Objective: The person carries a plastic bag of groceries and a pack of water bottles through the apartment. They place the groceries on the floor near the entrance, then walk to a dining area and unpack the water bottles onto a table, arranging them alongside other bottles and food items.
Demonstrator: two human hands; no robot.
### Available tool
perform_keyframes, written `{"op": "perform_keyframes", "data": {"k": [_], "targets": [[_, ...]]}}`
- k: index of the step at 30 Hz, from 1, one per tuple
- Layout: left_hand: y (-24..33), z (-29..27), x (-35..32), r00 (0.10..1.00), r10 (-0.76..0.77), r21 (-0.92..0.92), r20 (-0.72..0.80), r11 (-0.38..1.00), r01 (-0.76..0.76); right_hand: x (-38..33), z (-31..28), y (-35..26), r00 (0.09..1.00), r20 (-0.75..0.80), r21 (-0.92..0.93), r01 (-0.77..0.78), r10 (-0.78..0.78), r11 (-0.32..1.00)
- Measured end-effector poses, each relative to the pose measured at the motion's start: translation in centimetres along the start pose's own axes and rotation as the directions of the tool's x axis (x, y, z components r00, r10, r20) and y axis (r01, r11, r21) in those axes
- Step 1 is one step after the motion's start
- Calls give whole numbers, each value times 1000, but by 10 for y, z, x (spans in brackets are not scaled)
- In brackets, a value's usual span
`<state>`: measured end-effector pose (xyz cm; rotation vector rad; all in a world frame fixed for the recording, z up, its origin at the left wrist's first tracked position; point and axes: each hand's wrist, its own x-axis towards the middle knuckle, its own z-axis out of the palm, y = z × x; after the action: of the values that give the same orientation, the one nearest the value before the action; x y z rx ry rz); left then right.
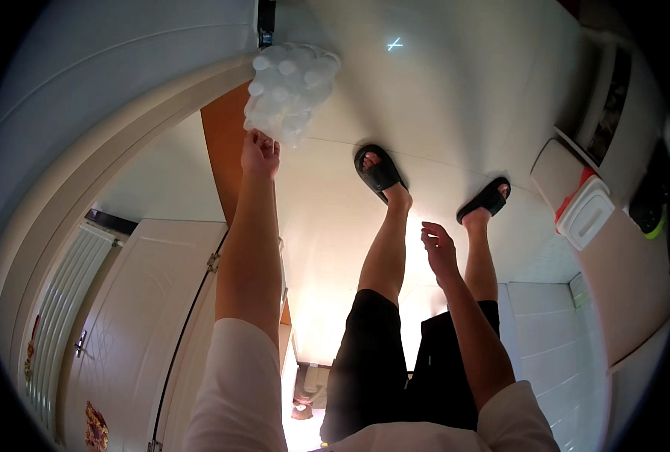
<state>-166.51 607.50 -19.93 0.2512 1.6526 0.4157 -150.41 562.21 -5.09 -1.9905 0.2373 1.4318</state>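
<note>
My left hand (261, 154) is stretched far forward, its fingers closed at the near lower edge of a translucent, whitish plastic bag (290, 90). Rounded white lumps fill the bag; their exact kind is not clear. My right hand (440, 252) hangs in the air in front of my right leg. Its fingers are loosely bent and a little apart, with nothing in them.
I stand in black slippers (380, 169) on a pale shiny floor. At left are a curved-looking door frame (117, 117), a white door (150, 301) and a radiator (75, 294). A white-lidded container (585, 212) sits at right beside a beige surface (621, 279).
</note>
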Motion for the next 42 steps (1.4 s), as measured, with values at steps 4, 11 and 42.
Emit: {"op": "perform_keyframes", "data": {"k": [4,11,42], "targets": [[-3,25,-46,999,-15,38,-33,999,16,-5,-16,14,1000,3,-84,6,-6,996],[-18,31,-29,985,-20,273,-173,960,68,3,-43,27,996,14,-79,87,-86,993],[-129,74,-352,954,232,768,189,571,-291,-124,-117,-55,861,-138,-161,468,-489,869]]}}
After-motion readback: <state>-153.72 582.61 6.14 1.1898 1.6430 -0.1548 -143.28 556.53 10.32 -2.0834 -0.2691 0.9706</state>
